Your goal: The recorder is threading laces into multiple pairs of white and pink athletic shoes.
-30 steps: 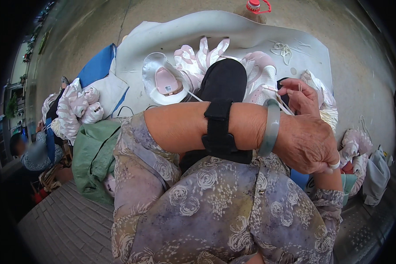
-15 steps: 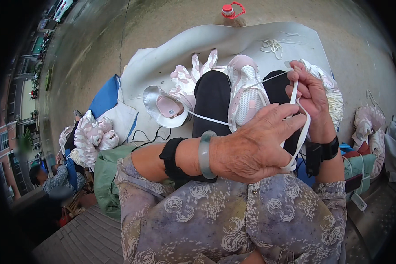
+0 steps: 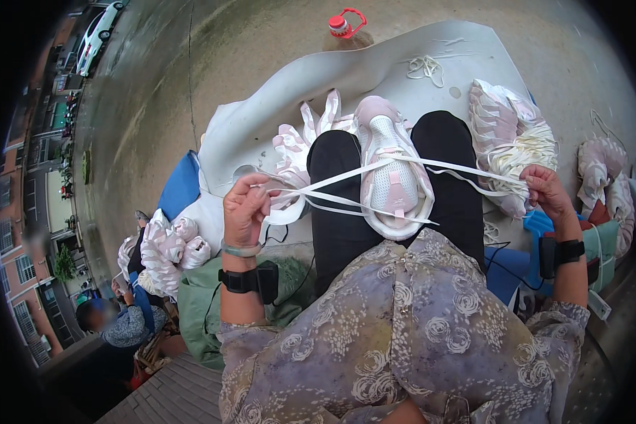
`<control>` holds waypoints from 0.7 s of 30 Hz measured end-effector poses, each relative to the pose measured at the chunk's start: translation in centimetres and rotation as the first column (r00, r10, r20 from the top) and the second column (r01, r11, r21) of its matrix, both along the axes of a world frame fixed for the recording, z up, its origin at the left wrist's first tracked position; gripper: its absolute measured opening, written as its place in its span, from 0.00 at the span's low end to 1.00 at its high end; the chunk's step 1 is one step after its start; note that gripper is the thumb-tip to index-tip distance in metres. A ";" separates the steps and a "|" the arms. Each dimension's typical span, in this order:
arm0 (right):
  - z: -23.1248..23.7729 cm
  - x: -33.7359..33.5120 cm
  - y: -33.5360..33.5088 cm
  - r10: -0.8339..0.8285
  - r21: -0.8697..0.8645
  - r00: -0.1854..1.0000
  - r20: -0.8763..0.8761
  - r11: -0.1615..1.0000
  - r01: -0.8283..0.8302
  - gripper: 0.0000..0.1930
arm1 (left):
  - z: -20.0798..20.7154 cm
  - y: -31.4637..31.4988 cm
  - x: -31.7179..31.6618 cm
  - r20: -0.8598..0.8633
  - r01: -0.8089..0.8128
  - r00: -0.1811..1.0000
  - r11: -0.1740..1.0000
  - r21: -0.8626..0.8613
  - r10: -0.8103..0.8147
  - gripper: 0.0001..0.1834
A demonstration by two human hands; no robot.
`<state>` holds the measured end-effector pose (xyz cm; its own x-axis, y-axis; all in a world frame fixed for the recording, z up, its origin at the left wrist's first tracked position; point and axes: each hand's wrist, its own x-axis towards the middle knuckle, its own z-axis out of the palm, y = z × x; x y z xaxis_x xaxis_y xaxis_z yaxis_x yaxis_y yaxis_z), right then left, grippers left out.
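Observation:
A pale pink and white sneaker rests between my knees, toe pointing away. White shoelace runs from its eyelet area out to both sides. My left hand, left of the shoe, is closed in a pinch on lace strands, with a loop hanging below the fingers. On the other side, my right hand pinches the other stretch of lace, drawn nearly straight across my right knee. A loose lace end lies over the shoe's opening. Part of a pale shoe piece shows behind my left hand, mostly hidden.
Pink-white shoe uppers lie past my left knee on a white sheet. A bundle of uppers with laces sits at right. A red-capped bottle stands beyond the sheet. Another person sits at far left.
My hands were close together right of the shoe; now they are spread wide. The left has moved far left, and lace stretches out to both sides. The view has shifted slightly.

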<state>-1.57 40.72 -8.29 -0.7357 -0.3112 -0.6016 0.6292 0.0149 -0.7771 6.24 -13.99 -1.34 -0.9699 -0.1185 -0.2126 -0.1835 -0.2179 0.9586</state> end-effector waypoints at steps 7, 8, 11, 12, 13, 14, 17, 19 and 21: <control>-3.5 -0.4 -5.2 0.755 0.877 0.448 -0.480 0.393 0.278 0.11 | -5.0 0.3 -2.4 -0.189 -0.200 0.971 -0.065 -0.978 -0.149 0.12; -1.9 -0.5 -8.7 0.633 0.812 0.538 -0.557 0.550 0.194 0.12 | -4.8 2.5 -2.9 -0.211 -0.196 0.947 0.084 -0.977 -0.244 0.14; 0.5 0.1 -16.9 0.569 0.619 0.246 -0.785 0.742 0.258 0.17 | -3.9 8.7 -4.4 -0.290 -0.148 0.770 0.283 -0.948 -0.569 0.19; 1.2 0.1 -18.6 0.593 0.624 0.195 -0.782 0.748 0.227 0.20 | -4.2 10.0 -4.6 -0.203 -0.015 0.792 0.314 -0.949 -0.575 0.20; 1.9 0.1 -19.7 0.613 0.629 0.140 -0.777 0.753 0.194 0.22 | -4.3 11.0 -4.6 -0.115 0.115 0.805 0.344 -0.932 -0.582 0.20; 2.0 0.4 -20.4 0.613 0.628 0.138 -0.778 0.754 0.191 0.22 | -4.5 11.4 -4.6 -0.114 0.114 0.807 0.343 -0.932 -0.579 0.20; 1.4 1.3 -21.3 0.654 0.684 0.241 -0.717 0.726 0.067 0.25 | -5.2 12.0 -4.5 -0.083 0.081 0.764 0.222 -0.972 -0.640 0.21; 0.8 1.5 -20.8 0.663 0.686 0.194 -0.723 0.722 0.089 0.25 | -6.0 12.0 -3.9 -0.065 0.139 0.790 0.281 -0.950 -0.610 0.22; 0.7 1.7 -20.5 0.662 0.675 0.141 -0.736 0.733 0.082 0.25 | -6.4 11.9 -3.1 -0.098 0.107 0.783 0.288 -0.952 -0.614 0.23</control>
